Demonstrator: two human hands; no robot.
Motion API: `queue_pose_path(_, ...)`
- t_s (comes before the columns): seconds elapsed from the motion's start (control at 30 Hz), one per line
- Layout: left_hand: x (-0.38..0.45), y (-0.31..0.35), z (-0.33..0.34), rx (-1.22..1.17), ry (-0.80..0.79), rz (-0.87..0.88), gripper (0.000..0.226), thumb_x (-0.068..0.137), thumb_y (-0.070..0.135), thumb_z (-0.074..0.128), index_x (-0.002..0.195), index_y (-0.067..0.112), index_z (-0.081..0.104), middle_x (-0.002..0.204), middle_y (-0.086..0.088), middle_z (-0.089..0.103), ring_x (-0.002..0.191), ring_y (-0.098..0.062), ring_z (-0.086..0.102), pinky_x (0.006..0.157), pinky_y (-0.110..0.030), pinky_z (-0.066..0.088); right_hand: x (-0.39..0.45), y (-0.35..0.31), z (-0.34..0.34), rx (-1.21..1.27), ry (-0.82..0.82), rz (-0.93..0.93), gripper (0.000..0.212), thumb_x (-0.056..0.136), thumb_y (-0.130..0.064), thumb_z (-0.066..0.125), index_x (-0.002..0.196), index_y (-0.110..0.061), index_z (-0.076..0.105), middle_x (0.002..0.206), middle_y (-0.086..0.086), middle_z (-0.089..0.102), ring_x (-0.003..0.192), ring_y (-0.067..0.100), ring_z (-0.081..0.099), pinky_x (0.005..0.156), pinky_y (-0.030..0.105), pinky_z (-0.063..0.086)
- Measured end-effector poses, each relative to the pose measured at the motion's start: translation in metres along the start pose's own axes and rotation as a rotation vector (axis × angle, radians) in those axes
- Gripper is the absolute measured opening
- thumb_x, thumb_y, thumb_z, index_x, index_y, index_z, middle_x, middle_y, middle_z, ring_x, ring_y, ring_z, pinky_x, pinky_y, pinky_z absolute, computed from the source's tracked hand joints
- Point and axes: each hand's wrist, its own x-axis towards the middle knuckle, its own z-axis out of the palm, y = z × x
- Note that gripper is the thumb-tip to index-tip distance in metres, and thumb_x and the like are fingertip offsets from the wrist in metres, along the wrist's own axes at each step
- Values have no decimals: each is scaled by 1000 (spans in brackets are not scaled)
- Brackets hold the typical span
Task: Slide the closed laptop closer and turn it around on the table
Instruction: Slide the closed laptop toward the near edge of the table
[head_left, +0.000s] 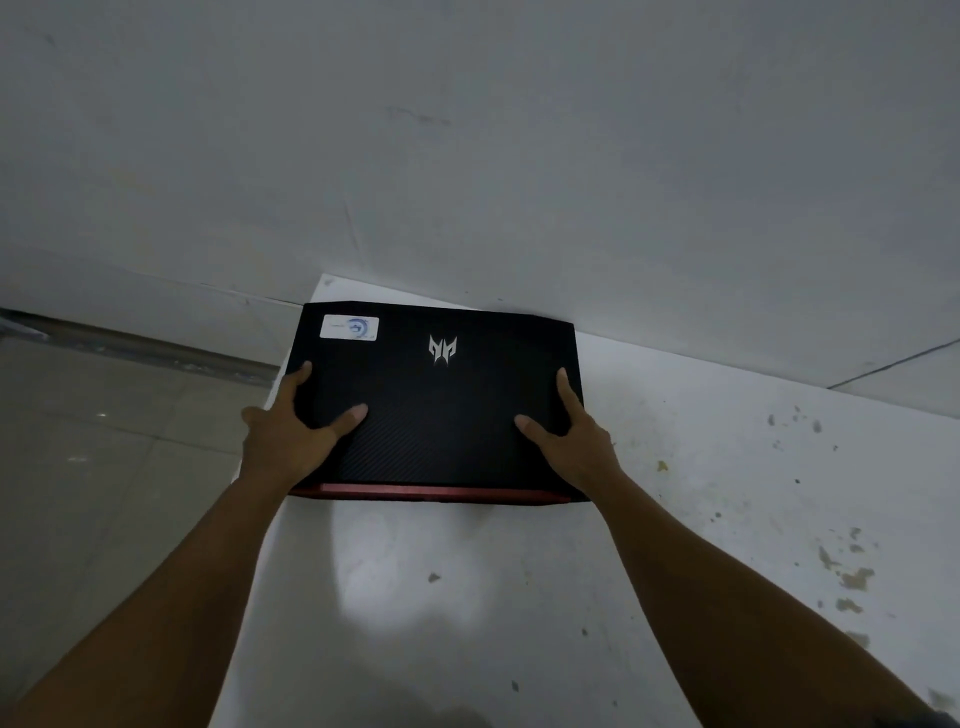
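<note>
A closed black laptop (439, 415) lies flat at the far left corner of the white table (675, 519), close to the wall. Its lid carries a silver logo and a white sticker at the far left corner; a red strip runs along its near edge. My left hand (291, 426) grips the laptop's left side, thumb on the lid and fingers curled over the edge. My right hand (571, 436) grips the right side the same way, thumb and forefinger spread on the lid.
A grey-white wall (519, 156) rises directly behind the laptop. The table's left edge (260, 509) drops to a tiled floor (104, 441). Chipped, stained patches (852, 571) mark the tabletop on the right.
</note>
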Motion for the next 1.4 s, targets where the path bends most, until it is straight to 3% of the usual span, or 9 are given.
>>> queue_pose_path(0.17, 4, -12, 2, 38, -33, 33, 120, 55, 97, 62, 157, 56, 14, 148, -23, 45, 133, -44, 50, 108, -55, 46, 0, 2, 3, -42, 7, -32, 98, 88, -72, 54, 159, -45, -8, 153, 6, 46, 126, 35, 56, 101, 41, 47)
queue_pose_path(0.27, -2, -2, 5, 49, -28, 9, 109, 70, 87, 62, 160, 49, 13, 151, -28, 34, 137, -49, 42, 110, -56, 40, 2, 3, 5, -47, 18, -33, 100, 85, -78, 52, 159, -47, -9, 154, 6, 45, 128, 37, 54, 103, 43, 47)
queue_pose_path(0.37, -2, 3, 6, 53, -10, 17, 108, 72, 87, 59, 161, 45, 14, 151, -29, 33, 137, -50, 41, 111, -58, 38, 2, 3, 4, -35, 27, -35, 101, 83, -80, 52, 159, -48, -7, 154, 6, 45, 129, 38, 53, 103, 44, 47)
queue_pose_path(0.5, -2, 9, -7, 89, -17, 53, 120, 59, 101, 50, 159, 41, 20, 150, -17, 50, 131, -43, 54, 106, -59, 46, 3, -6, -9, -30, 47, -16, 106, 75, -87, 55, 160, -48, 5, 155, 5, 45, 135, 35, 48, 107, 45, 42)
queue_pose_path(0.7, -41, 32, -27, 141, 44, 115, 111, 66, 94, 54, 157, 34, 36, 155, -5, 51, 136, -35, 53, 107, -54, 45, -25, -11, -41, -27, 122, -9, 104, 73, -85, 60, 159, -38, 27, 155, 5, 46, 136, 32, 48, 105, 43, 43)
queue_pose_path(1.23, -234, 47, 65, 42, 198, 255, 107, 66, 88, 64, 158, 42, 35, 152, -3, 55, 135, -34, 53, 103, -54, 46, -182, 134, -110, 163, 340, -50, 98, 72, -80, 66, 157, -46, 30, 152, -6, 49, 134, 25, 51, 105, 38, 44)
queue_pose_path(1.4, -285, 49, 101, 47, 192, 252, 110, 63, 91, 64, 158, 44, 34, 152, 0, 55, 136, -32, 53, 101, -53, 47, -224, 187, -126, 258, 381, -35, 94, 71, -77, 71, 153, -47, 37, 145, -11, 55, 129, 18, 54, 97, 29, 44)
